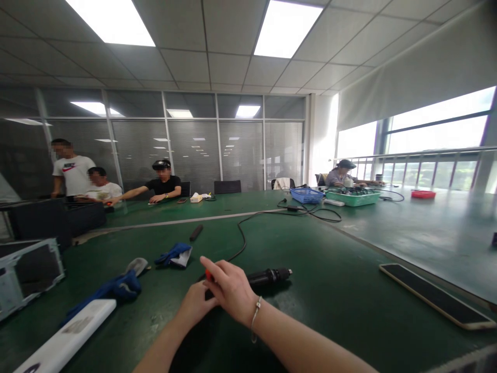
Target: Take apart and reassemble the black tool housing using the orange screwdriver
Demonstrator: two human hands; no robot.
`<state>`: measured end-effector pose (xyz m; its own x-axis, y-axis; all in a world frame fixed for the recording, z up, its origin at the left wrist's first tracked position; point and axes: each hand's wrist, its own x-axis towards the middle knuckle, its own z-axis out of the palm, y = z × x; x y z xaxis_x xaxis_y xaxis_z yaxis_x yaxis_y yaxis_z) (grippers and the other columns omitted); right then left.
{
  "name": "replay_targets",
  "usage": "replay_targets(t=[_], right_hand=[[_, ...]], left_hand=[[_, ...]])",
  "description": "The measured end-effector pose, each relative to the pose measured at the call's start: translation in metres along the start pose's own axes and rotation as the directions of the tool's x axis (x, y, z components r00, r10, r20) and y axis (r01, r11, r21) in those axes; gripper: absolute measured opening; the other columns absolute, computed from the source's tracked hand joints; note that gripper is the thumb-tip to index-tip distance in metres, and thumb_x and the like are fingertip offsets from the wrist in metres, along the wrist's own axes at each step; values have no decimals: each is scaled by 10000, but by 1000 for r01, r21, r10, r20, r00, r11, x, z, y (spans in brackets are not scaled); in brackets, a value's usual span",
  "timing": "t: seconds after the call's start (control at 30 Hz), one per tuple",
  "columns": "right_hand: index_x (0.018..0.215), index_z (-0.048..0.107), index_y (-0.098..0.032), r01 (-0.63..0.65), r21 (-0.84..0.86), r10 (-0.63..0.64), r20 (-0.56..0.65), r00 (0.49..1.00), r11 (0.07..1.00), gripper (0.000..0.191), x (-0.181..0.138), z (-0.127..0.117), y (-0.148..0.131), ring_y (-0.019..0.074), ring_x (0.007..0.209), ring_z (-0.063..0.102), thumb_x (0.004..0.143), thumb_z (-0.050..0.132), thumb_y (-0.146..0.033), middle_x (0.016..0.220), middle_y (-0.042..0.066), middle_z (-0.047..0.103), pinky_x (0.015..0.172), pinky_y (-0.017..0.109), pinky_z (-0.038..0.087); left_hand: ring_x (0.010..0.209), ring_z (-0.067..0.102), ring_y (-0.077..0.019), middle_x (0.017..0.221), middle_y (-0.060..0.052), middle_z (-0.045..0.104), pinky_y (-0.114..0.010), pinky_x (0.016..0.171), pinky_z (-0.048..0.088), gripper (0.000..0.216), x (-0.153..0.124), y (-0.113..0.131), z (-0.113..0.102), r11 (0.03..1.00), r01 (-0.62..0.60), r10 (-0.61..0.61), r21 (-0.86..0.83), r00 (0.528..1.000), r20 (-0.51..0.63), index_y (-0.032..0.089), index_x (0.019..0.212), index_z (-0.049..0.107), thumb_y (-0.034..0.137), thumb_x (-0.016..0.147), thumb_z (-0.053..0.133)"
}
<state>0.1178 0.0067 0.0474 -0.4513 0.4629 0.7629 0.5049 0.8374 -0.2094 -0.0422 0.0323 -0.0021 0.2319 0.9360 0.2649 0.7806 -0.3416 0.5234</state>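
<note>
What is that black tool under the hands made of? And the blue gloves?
The black tool looks like hard plastic, matt with a dull sheen; its tip may be metal. The blue gloves look like soft cloth: they lie crumpled.

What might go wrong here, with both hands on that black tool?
The black tool has a cord trailing loosely across the table; a pull might snag it and jerk the tool. The right hand covers the left hand, so the grip is hidden and may be insecure. The phone lies near the right arm; a sweep might shove it.
</note>
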Motion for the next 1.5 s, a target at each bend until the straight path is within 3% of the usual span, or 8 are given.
replay_targets(t=[0.23,0.4,0.6,0.8,0.97,1.13,1.3,1.5], right_hand=[[1444,316,-311,-37,68,38,-8,999,997,644,3,-5,-2,183,952,570,866,556,-159,1135,51,573,838,305,486],[1382,427,-306,-85,-27,85,-14,996,996,550,3,-5,1,174,826,594,864,599,-241,971,38,599,730,282,496],[1454,293,-288,-4,37,4,6,1000,999,653,4,-8,-1,193,958,566,866,549,-164,1075,51,595,851,323,473],[1393,412,-241,-7,-92,9,19,1000,996,537,6,-8,0,209,833,562,884,581,-258,910,55,616,810,375,458],[1459,273,-270,44,91,-44,-9,999,995,686,6,-8,-2,187,978,554,850,546,-110,1079,49,606,912,355,426],[1361,451,-238,27,-53,-27,-17,999,998,516,3,-2,1,203,795,564,867,601,-224,861,48,619,823,392,449],[1411,364,-289,31,127,-27,-30,999,991,631,3,-5,0,196,999,573,844,557,-92,1101,51,620,893,356,460],[1380,424,-224,68,-63,-69,-16,997,996,546,3,-3,2,203,741,588,864,603,-205,809,37,638,800,408,476]], left_hand=[[768,652,-226,795,-48,734,-259,687,442,183,0,4,-2,1000,-14,14,-10,999,28,136,804,718,231,721,585],[779,650,-235,798,-50,735,-260,680,442,223,-1,7,-4,1000,12,-11,-8,999,35,142,805,722,329,728,626],[768,656,-233,815,-50,737,-263,690,443,204,0,3,-2,1000,-19,19,-22,1000,13,134,835,726,224,708,593],[796,656,-237,829,-59,737,-265,702,446,212,-1,3,-2,999,-26,27,-36,999,20,136,802,723,309,736,620],[772,656,-218,825,-54,731,-247,670,438,176,-1,2,0,998,-50,51,-29,999,17,124,821,708,207,728,584],[821,656,-230,901,-67,734,-259,712,455,210,-6,3,1,998,-30,30,-63,1000,8,126,848,726,279,731,644],[794,656,-223,881,-47,737,-263,718,460,202,-8,4,1,996,-72,72,-52,997,-2,140,884,736,242,738,640],[790,661,-223,898,-42,742,-267,723,469,241,-9,3,3,996,-43,42,-78,999,-11,153,895,740,302,707,716]])
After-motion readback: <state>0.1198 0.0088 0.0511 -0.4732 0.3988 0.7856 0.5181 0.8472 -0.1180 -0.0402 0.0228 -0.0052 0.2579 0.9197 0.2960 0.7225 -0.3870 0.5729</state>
